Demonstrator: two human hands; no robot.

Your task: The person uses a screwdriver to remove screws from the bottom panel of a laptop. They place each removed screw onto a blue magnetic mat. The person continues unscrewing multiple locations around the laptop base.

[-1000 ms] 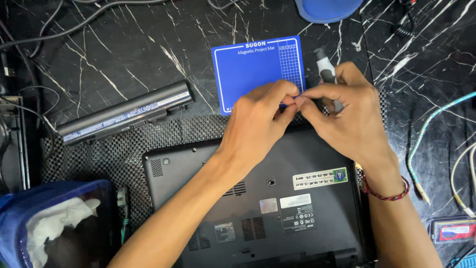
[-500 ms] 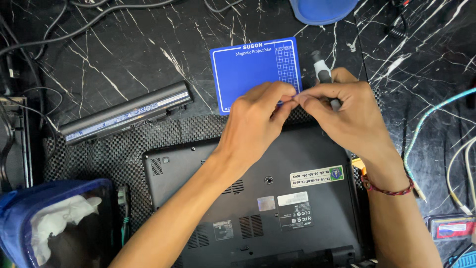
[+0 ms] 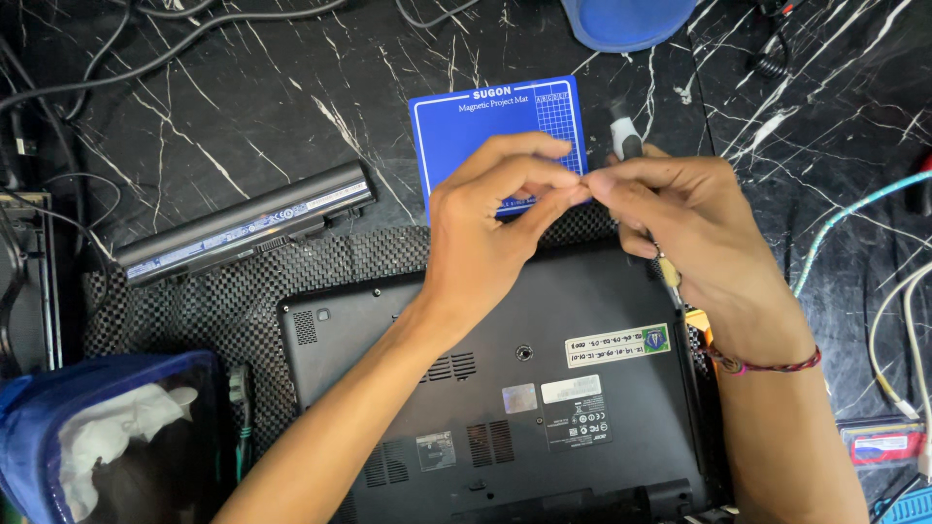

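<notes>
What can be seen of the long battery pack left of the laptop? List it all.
The battery pack is a long, slim bar with a dark grey, plastic-looking casing and a label strip along its top face. It lies flat and slanted, its right end farther up the picture, partly on the black marble-patterned table and partly on the woven black mat. Neither hand touches it.

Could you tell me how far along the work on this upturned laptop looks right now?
Done: the laptop lies bottom-up on the mesh mat, and the long battery lies apart on the table. In hand: the left hand and right hand meet fingertip to fingertip over the blue mat, the right also holding a screwdriver; anything pinched is too small to see. Left: the bottom cover remains on.
</notes>
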